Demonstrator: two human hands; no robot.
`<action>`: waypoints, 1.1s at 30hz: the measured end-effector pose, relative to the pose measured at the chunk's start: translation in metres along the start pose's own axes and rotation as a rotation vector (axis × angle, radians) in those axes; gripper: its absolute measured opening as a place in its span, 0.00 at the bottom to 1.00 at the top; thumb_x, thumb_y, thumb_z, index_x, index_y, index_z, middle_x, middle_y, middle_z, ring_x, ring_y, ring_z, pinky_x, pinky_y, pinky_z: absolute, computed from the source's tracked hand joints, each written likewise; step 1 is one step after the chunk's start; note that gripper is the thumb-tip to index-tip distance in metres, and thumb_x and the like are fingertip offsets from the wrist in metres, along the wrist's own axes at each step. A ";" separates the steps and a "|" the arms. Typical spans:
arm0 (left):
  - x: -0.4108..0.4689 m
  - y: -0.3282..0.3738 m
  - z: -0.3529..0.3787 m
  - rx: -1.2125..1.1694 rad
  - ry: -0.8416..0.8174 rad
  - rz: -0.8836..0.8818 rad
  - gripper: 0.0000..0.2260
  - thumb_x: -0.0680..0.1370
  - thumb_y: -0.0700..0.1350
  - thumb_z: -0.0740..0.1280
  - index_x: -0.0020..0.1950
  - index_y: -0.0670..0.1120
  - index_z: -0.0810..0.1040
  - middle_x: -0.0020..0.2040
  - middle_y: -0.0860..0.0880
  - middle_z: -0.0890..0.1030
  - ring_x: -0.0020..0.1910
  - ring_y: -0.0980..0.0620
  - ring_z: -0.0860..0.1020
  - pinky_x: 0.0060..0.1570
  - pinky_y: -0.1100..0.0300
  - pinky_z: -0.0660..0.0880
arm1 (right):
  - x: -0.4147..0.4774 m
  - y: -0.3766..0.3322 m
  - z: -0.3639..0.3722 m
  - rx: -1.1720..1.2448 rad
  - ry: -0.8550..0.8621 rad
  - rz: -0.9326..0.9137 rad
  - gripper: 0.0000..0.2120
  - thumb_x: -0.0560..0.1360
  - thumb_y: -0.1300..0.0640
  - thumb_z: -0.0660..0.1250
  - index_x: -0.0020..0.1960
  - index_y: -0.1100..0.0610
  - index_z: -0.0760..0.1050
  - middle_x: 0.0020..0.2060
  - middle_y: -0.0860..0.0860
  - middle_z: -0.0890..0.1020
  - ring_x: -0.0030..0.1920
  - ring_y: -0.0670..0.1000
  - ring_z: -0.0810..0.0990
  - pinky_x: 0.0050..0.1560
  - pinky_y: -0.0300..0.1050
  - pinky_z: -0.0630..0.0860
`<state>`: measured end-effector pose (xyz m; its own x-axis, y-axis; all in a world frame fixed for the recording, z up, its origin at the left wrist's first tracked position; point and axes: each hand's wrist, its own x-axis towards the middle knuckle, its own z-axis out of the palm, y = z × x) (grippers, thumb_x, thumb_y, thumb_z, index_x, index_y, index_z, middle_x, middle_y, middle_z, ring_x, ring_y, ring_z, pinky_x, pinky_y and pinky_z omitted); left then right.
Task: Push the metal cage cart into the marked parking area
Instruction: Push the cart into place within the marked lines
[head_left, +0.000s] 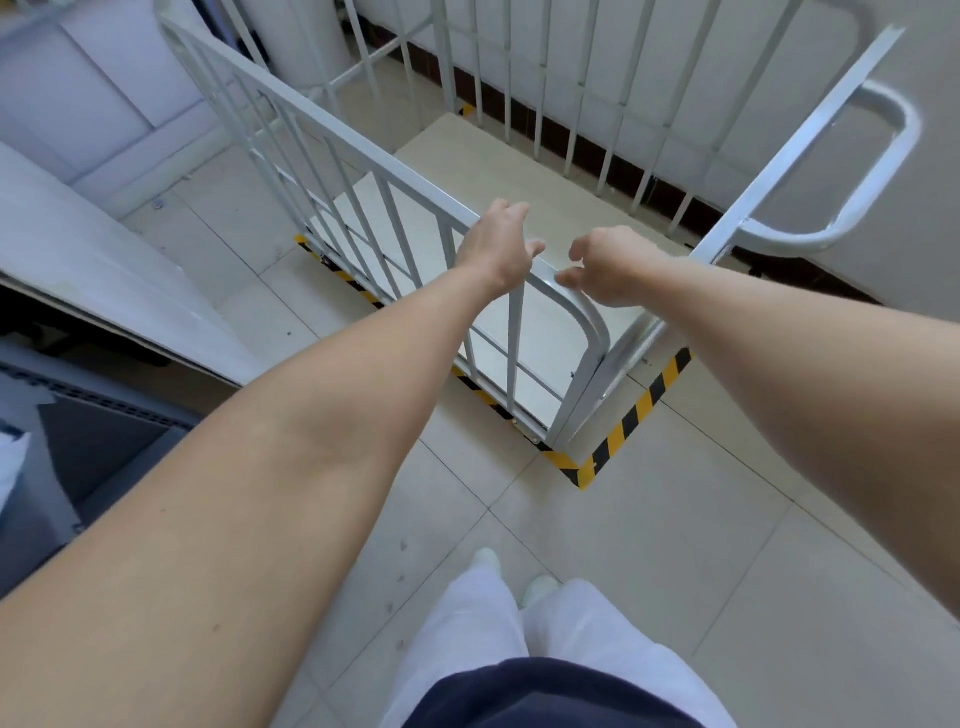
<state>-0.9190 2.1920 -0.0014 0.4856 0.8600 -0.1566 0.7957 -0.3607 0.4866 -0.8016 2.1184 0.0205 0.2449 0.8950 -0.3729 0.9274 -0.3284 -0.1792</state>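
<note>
hands (550, 254) at cart rail (363, 150), striped tape (618, 441)

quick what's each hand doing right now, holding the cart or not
Left hand: resting on the top rail of the cage cart, fingers loose, not clamped.
Right hand: open, fingers curled by the rail's rounded corner, gripping nothing.

The cart (519, 218) hides most of the striped floor tape (644, 395); its far bars run off the top edge.
</note>
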 end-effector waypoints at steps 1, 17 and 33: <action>-0.003 0.003 -0.006 -0.004 0.016 0.000 0.23 0.80 0.49 0.62 0.74 0.42 0.65 0.72 0.43 0.66 0.70 0.43 0.68 0.68 0.53 0.65 | 0.000 -0.004 -0.006 0.003 0.020 -0.023 0.22 0.79 0.46 0.60 0.65 0.61 0.73 0.59 0.59 0.78 0.59 0.60 0.76 0.57 0.51 0.74; -0.051 0.109 -0.026 -0.400 0.359 -0.221 0.24 0.78 0.49 0.66 0.72 0.43 0.68 0.70 0.44 0.72 0.69 0.48 0.70 0.70 0.54 0.66 | -0.037 0.066 -0.080 0.047 0.114 -0.442 0.26 0.79 0.44 0.59 0.71 0.59 0.67 0.66 0.57 0.74 0.65 0.58 0.73 0.63 0.49 0.70; -0.124 0.226 0.091 -0.323 0.346 -0.393 0.23 0.79 0.46 0.64 0.72 0.41 0.68 0.72 0.44 0.70 0.72 0.47 0.68 0.72 0.57 0.63 | -0.100 0.213 -0.066 -0.055 0.085 -0.524 0.25 0.79 0.46 0.59 0.69 0.61 0.69 0.63 0.60 0.75 0.61 0.59 0.75 0.58 0.51 0.72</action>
<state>-0.7662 1.9713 0.0496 -0.0104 0.9933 -0.1147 0.7152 0.0876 0.6934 -0.6096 1.9787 0.0802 -0.2353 0.9569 -0.1704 0.9445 0.1838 -0.2724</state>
